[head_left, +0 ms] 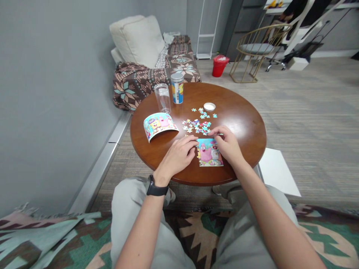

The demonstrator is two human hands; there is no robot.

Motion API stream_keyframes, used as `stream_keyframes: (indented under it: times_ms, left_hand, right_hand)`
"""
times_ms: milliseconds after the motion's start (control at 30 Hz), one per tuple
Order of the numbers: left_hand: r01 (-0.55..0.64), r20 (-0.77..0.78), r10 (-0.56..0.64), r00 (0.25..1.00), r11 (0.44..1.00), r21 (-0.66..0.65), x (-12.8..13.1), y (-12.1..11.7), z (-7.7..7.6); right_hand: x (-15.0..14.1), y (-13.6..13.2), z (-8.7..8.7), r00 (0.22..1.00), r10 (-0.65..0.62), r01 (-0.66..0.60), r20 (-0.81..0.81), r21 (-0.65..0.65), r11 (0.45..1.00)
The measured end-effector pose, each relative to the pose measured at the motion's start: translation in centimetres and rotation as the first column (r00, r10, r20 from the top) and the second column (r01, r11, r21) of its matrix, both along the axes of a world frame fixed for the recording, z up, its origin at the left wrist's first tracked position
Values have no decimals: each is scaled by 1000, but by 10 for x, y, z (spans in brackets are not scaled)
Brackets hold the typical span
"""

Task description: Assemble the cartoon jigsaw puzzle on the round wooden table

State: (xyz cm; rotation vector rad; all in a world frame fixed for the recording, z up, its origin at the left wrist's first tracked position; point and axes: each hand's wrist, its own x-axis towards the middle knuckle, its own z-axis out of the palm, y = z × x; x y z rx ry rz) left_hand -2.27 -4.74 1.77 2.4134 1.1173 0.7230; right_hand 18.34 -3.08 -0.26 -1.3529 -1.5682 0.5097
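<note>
A partly assembled cartoon jigsaw (209,154) lies near the front of the round wooden table (241,123). My left hand (179,155) rests on the table with its fingertips against the jigsaw's upper left edge, fingers curled. My right hand (226,144) sits at the jigsaw's upper right corner, fingers bent and pinched on a small piece I can barely make out. Several loose puzzle pieces (198,125) are scattered just beyond both hands.
A curled picture sheet (158,125) lies at the table's left. Behind it stand a clear tube (163,98) and a labelled tube (177,88), with a white lid (209,107) nearby. A sofa with a cushion (137,39), a red bin (219,65) and a wire chair (256,48) stand beyond.
</note>
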Motion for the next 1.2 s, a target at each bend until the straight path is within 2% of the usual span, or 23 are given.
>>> stream_keyframes:
  times_ms: [267, 633, 1000, 1200]
  left_hand:
    - [22, -14, -22, 1000, 1000, -6, 0, 3, -7]
    - [0, -33, -1, 999, 999, -53, 0, 0, -1]
    - [19, -52, -19, 998, 1000, -15, -1, 1, -5]
    - [18, -52, -21, 998, 999, -51, -1, 1, -3]
  right_hand:
    - [0, 1, -1, 998, 50, -50, 27, -2, 999]
    - [0, 3, -4, 998, 59, -59, -33, -11, 998]
    - [2, 0, -1, 986, 32, -49, -163, -100, 994]
    - [2, -1, -1, 985, 43, -61, -168, -101, 993]
